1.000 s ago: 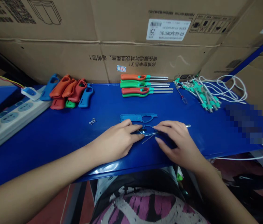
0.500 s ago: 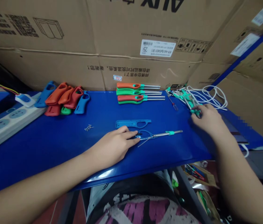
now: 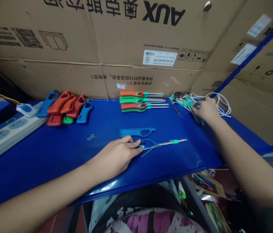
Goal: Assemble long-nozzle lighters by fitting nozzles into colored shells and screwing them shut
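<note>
My left hand [image 3: 119, 155] is closed on the handle end of an opened blue lighter [image 3: 151, 142], whose metal tube with a teal collar points right. Just behind it lies a separate blue handle half [image 3: 129, 132]. Over at the right, my right hand [image 3: 207, 109] reaches into a pile of metal tubes and teal parts [image 3: 187, 102]; its fingers are bent, and whether they grip a part is too small to tell. A small screwdriver [image 3: 178, 114] lies left of the pile. Several small screws [image 3: 91, 137] are on the blue table [image 3: 78, 161].
Assembled lighters [image 3: 133, 106] are stacked at the back middle. Several coloured handle shells [image 3: 66, 105] lie at the back left beside a white power strip [image 3: 15, 126]. A white cable [image 3: 225, 103] coils behind my right hand. Cardboard [image 3: 78, 74] walls the back.
My right hand has shifted back and slightly left over the pile of parts. My left hand stays at the blue lighter. The view has tilted up a little.
</note>
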### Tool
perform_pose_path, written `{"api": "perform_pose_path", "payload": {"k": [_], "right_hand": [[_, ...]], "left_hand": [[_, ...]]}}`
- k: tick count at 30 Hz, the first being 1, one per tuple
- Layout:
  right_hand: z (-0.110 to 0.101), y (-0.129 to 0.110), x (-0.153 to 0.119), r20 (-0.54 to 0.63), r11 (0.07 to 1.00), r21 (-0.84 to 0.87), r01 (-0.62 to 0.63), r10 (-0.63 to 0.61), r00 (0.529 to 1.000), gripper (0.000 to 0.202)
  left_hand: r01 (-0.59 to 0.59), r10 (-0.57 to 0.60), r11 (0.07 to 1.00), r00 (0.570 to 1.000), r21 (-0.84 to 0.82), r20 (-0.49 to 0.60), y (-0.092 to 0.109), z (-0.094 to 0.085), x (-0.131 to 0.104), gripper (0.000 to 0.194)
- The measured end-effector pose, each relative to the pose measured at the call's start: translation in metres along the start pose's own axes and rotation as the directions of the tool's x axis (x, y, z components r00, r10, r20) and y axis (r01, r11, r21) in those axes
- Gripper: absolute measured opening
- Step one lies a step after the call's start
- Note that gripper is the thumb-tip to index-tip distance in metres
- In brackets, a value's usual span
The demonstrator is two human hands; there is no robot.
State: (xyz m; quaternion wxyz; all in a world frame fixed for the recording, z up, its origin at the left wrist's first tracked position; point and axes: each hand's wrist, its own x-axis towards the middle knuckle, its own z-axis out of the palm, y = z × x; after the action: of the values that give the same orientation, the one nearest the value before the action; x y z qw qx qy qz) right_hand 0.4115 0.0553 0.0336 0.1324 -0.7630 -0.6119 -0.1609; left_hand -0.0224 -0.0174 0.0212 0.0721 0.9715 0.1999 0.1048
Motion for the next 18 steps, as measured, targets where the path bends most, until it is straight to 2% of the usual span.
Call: {"api": "perform_pose_path", "payload": {"k": [6,8,10,12,15,18], "right_hand": [[0.007,-0.011,0.008,0.054,0.995,-0.037,-0.088,0.090,0.994,0.016],[0.003,-0.017,0.006,0.026,0.994,-0.014,-0.104,0.104,0.994,0.018],[-0.004,-0.026,0.000,-0.049,0.995,0.064,-0.079,0.082,0.995,0.018],[-0.011,-0.038,-0.013,-0.095,0.986,0.169,0.002,0.014,0.995,0.016],[-0.024,-0.068,-0.047,-0.039,0.930,0.320,0.180,-0.177,0.983,0.014],[-0.040,-0.102,-0.090,-0.013,0.737,0.553,0.387,-0.457,0.889,0.014]], "left_hand": [[-0.001,-0.001,0.999,0.999,0.053,0.033,0.001,-0.002,0.001,0.045],[0.000,-0.001,0.999,1.000,0.043,0.024,0.001,-0.002,0.000,0.045],[0.002,-0.002,1.000,1.000,0.028,0.008,0.001,-0.002,0.000,0.044],[0.012,-0.012,1.000,1.000,0.010,-0.009,0.000,-0.001,-0.001,0.044],[0.048,-0.051,0.997,0.997,-0.063,-0.050,-0.001,-0.001,-0.001,0.041],[0.091,-0.107,0.981,0.990,-0.170,-0.088,-0.002,-0.004,0.000,0.039]]}}
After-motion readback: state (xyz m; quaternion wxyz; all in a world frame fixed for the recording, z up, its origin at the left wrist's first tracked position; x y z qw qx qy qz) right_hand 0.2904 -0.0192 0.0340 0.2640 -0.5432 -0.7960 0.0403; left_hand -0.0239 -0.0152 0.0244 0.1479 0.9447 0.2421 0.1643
